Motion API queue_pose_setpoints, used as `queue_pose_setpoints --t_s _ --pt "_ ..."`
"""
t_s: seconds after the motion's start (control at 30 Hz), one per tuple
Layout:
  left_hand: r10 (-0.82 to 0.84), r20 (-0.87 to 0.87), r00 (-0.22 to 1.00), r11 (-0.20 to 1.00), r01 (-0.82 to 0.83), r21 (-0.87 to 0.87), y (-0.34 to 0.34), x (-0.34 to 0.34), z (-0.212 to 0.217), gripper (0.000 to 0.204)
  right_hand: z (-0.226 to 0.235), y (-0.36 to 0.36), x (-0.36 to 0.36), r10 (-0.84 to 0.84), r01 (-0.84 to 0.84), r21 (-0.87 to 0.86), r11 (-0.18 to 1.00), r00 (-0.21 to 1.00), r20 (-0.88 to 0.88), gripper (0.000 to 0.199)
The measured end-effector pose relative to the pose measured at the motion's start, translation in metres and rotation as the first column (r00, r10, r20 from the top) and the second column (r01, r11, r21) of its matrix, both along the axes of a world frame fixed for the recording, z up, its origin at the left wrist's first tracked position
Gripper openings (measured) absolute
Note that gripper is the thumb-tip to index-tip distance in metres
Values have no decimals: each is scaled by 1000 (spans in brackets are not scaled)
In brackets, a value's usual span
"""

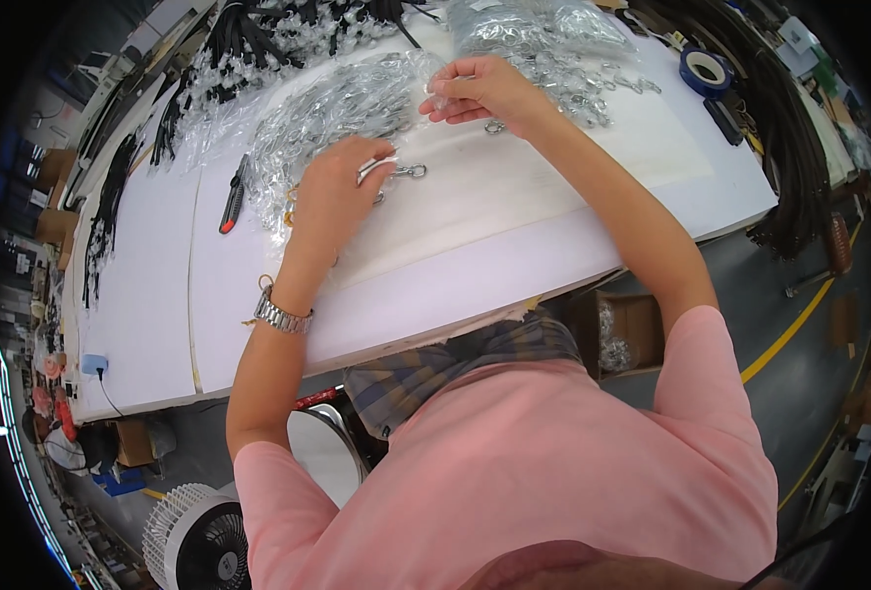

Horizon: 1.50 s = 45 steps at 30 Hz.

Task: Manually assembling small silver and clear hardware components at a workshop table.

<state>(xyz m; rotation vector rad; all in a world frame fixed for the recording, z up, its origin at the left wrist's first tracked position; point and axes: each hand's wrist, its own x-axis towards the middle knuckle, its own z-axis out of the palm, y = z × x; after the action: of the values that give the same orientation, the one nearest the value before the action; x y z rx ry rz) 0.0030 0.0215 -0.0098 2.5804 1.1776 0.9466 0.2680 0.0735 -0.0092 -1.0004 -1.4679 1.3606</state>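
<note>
My left hand [342,187] is closed in a pinch around a silver metal snap hook [413,171], whose ring end sticks out to the right of the fingertips. Up and to the right, my right hand [494,94] pinches a bit of clear plastic [437,102], perhaps a small bag; its exact shape is hard to make out. A heap of clear plastic bags with metal pieces [347,103] lies just beyond my left hand. Loose silver hooks [578,93] are spread beyond my right hand, and one metal piece [495,127] lies below it.
A red-and-black utility knife [234,197] lies left of the heap. Black cords with clear-wrapped ends [243,44] cover the far left. Blue tape [705,74] and long black straps [784,147] are at right. A cardboard box [637,329] stands below the table edge.
</note>
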Motion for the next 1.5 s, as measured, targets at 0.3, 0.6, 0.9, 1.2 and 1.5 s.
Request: queue_pose_setpoints --t_s 0.3,0.6,0.9,1.2,1.5 --pt "28 -568 822 992 45 115 -4 34 -12 18 -19 -6 -23 -17 17 -1 1000 998 -60 18" --pt "82 142 986 973 -48 -227 -6 29 18 12 -23 -9 -24 -109 84 -113 990 966 -236 14" --pt "240 738 631 722 393 -570 1 20 12 15 -16 -28 -41 -121 73 -166 983 948 -296 20" --pt "225 693 685 824 246 -510 -13 20 19 14 -17 -43 -56 -147 99 -149 984 922 -357 23" --pt "166 600 783 960 10 -279 -8 19 9 13 -11 -45 -53 -124 34 -206 978 889 -442 19"
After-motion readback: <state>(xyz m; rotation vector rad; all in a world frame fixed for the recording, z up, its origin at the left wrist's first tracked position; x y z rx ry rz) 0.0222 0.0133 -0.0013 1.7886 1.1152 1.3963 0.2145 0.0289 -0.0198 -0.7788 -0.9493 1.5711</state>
